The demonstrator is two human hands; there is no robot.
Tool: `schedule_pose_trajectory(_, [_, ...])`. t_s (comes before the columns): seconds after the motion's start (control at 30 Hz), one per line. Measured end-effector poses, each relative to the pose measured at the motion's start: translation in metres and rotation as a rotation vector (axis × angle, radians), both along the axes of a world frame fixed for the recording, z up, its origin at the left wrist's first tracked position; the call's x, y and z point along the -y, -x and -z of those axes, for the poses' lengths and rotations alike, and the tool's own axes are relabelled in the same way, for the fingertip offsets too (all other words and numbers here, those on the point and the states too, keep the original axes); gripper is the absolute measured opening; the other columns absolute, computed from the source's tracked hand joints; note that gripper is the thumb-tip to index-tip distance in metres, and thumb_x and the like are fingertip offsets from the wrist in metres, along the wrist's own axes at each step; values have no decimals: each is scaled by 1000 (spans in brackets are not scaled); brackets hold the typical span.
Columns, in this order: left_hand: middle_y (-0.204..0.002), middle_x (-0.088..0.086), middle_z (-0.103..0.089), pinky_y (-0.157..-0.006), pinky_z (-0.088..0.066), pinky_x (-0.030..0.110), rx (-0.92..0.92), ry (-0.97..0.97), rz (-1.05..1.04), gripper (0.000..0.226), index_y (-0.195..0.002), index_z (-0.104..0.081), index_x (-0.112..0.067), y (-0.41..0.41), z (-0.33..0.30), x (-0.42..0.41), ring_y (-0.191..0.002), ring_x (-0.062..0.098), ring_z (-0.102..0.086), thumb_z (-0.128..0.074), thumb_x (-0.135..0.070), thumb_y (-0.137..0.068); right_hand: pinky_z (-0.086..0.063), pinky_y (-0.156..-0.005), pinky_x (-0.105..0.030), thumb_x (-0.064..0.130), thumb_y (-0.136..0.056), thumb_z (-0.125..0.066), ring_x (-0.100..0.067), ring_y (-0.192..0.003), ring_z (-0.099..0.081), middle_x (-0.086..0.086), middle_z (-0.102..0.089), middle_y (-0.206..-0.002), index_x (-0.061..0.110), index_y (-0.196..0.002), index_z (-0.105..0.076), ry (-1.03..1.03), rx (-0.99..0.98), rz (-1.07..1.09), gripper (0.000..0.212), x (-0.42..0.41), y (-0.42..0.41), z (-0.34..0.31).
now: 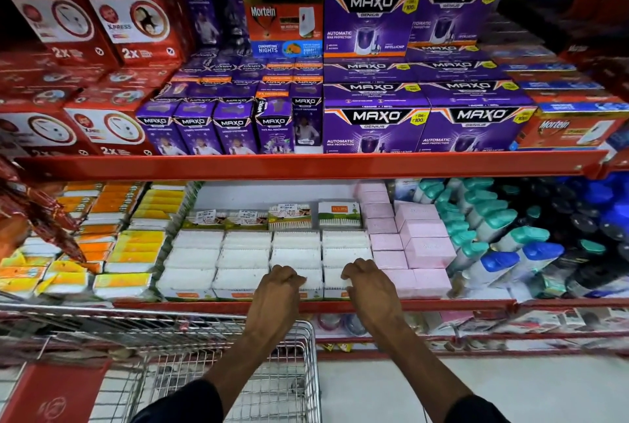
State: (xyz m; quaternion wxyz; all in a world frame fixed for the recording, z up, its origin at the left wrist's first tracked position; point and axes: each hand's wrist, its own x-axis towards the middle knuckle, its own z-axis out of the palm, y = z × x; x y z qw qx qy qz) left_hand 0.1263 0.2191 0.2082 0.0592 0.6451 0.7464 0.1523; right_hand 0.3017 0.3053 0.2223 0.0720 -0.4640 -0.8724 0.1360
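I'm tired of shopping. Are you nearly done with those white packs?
Not quite. The white packs already sit in tidy rows on the shelf. The left hand and right hand each grip a front pack. No pack shows in the trolley yet, so lifting them out likely remains.

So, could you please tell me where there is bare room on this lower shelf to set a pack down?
Only the white strip at the back, behind the upright boxes, between the yellow packs and pink boxes. Everywhere else is packed tight, including the white packs under the left hand and right hand. The trolley below looks free.
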Motion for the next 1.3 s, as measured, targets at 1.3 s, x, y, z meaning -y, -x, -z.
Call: schedule_pose_trajectory(1.3, [-140,3,-57,-111,-42,34,-76,21,91,63,-131,-61,-17,13,13,1,-134,23,-47,-66,14,-77,-56,-92,-40,-6,-82,-56,-23,-119,-60,-5,-68,-125,26,-109,-69,70,-80,30,44,6,7,12])
